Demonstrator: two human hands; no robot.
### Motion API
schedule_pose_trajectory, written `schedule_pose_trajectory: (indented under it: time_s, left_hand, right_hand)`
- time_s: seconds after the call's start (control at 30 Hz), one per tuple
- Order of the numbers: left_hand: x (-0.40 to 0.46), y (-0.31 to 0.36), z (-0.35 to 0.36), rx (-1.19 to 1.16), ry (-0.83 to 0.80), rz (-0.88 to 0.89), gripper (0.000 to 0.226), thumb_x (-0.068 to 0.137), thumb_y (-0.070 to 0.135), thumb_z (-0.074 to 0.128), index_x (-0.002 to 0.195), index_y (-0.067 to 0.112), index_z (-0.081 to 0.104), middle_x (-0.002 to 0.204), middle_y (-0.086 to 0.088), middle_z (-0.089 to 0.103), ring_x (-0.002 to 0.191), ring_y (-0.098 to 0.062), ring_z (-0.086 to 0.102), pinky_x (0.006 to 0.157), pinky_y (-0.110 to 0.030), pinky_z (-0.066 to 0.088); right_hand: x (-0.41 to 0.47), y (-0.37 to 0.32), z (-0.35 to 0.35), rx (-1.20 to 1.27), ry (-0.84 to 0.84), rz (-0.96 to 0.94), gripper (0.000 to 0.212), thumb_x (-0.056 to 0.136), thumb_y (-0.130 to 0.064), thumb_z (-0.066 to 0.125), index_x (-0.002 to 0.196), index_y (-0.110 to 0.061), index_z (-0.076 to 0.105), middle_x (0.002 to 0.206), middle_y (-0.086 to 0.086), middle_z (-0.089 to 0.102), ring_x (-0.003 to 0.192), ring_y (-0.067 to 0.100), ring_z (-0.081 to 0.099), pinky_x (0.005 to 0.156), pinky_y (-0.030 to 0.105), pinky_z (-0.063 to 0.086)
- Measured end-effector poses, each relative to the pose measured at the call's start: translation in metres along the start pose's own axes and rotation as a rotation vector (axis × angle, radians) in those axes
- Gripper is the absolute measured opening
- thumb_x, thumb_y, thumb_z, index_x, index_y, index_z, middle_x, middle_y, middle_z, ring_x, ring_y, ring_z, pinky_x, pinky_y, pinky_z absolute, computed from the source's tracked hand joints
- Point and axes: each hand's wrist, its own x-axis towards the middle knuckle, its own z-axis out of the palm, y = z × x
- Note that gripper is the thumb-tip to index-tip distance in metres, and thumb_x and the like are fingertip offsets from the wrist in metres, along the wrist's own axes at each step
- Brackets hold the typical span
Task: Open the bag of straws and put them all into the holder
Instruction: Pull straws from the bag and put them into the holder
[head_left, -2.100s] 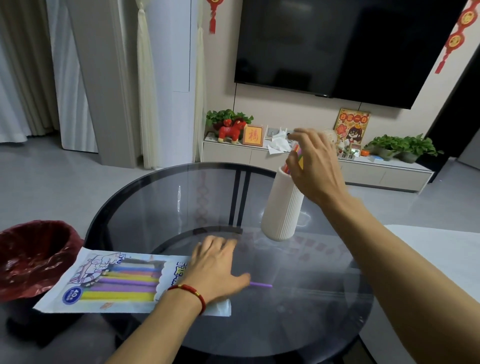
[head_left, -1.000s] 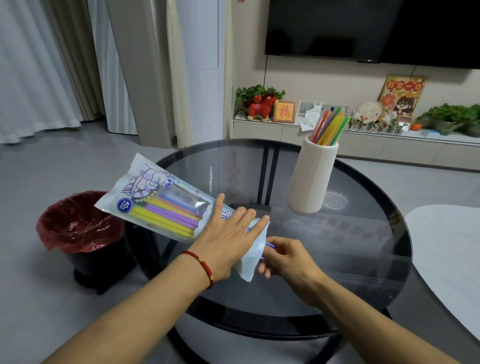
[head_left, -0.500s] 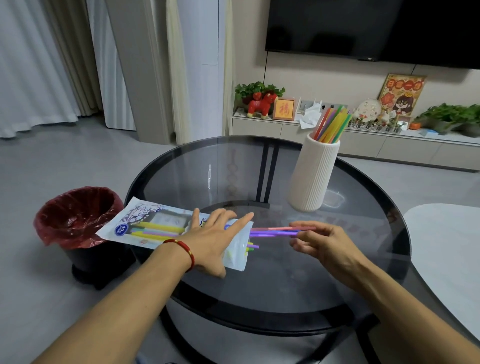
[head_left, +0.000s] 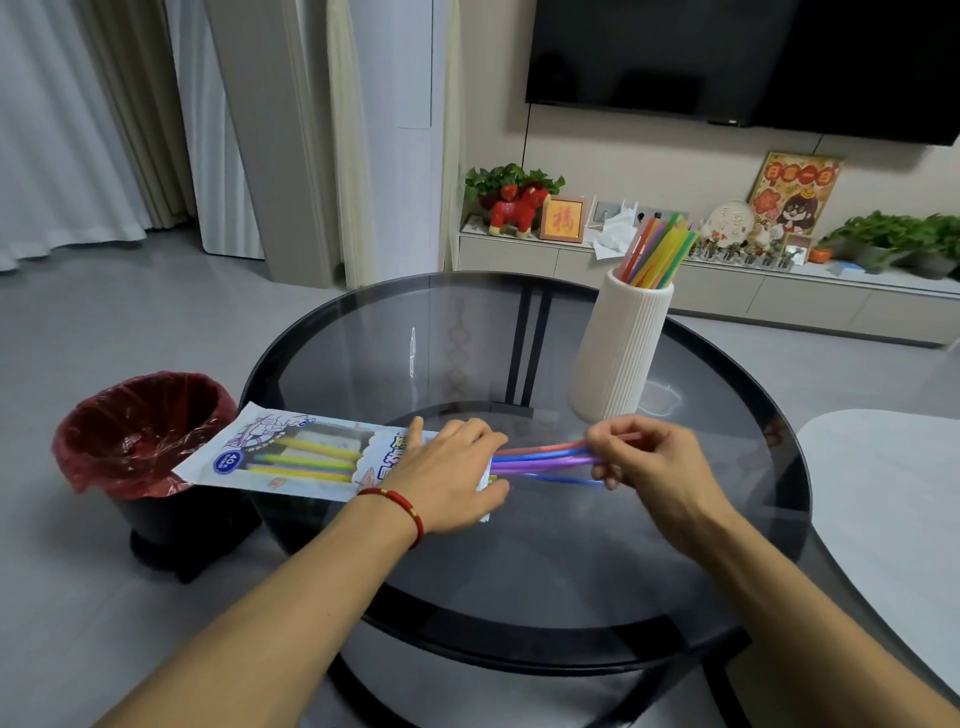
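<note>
I see a round glass table (head_left: 519, 587), a bin with a red liner (head_left: 140, 431) left of it, a dark television (head_left: 727, 57) on the wall, and what looks like a red toy horse (head_left: 519, 210) on the low cabinet (head_left: 779, 296).

The bag of straws (head_left: 291, 457) carries a round dark-blue badge near its left end reading "40", with smaller characters beneath it too small to read. Large blue characters are printed near the bag's open end, partly covered by the left hand (head_left: 452, 478), and cannot be read. On the shelf against the wall, a small framed picture (head_left: 562, 219) shows the single red character "福" on a gold ground. The poster (head_left: 792, 192) farther right bears red characters that are too small to read.
</note>
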Motion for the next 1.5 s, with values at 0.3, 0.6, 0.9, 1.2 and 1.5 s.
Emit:
schedule_pose_trajectory:
  time_s: [0.3,0.6,0.9,1.2,1.5]
  left_hand:
    - [0.003,0.007,0.004,0.102,-0.039,0.025,0.029,0.104,0.043,0.031,0.116,0.023,0.049,0.125,-0.001,0.041,0.123,-0.022,0.039,0.113,-0.068,0.015]
    - [0.000,0.018,0.013,0.117,-0.015,0.078,0.024,0.104,0.038,0.035,0.118,0.021,0.045,0.127,0.000,0.043,0.126,-0.020,0.037,0.112,-0.065,0.019]
    - [0.000,0.012,0.015,0.103,-0.028,0.078,0.018,0.100,0.034,0.044,0.110,0.021,0.051,0.124,0.000,0.045,0.125,-0.022,0.038,0.110,-0.063,0.023]
    - [0.004,0.011,0.017,0.044,-0.038,0.063,0.016,0.098,0.034,0.045,0.107,0.022,0.050,0.126,-0.002,0.045,0.126,-0.024,0.037,0.113,-0.067,0.019]
    - [0.009,0.010,0.023,0.037,-0.020,0.065,0.013,0.095,0.035,0.047,0.104,0.026,0.050,0.125,-0.002,0.046,0.124,-0.025,0.038,0.109,-0.068,0.021]
  right_hand:
    - [0.001,-0.018,-0.033,0.594,0.165,0.030,0.015,0.084,-0.024,0.080,0.072,-0.015,0.077,0.068,-0.001,0.068,0.053,0.003,0.061,0.049,0.013,0.051]
    - [-0.011,-0.023,0.035,-0.114,0.110,0.010,0.030,0.100,-0.015,0.064,0.078,0.001,0.074,0.057,0.012,0.068,0.052,0.021,0.060,0.048,0.026,0.051]
    - [0.030,-0.098,-0.003,-0.693,0.181,-0.237,0.029,0.098,-0.020,0.062,0.072,-0.014,0.073,0.052,-0.007,0.069,0.042,0.003,0.063,0.042,0.011,0.046]
    - [0.048,-0.040,0.017,-0.800,0.068,-0.093,0.029,0.102,-0.026,0.064,0.074,-0.024,0.062,0.080,-0.005,0.066,0.067,0.014,0.069,0.046,0.014,0.052]
    - [0.037,-0.015,0.012,-0.803,0.055,-0.079,0.026,0.100,-0.022,0.066,0.075,-0.019,0.070,0.070,0.007,0.072,0.054,0.015,0.069,0.050,0.022,0.060]
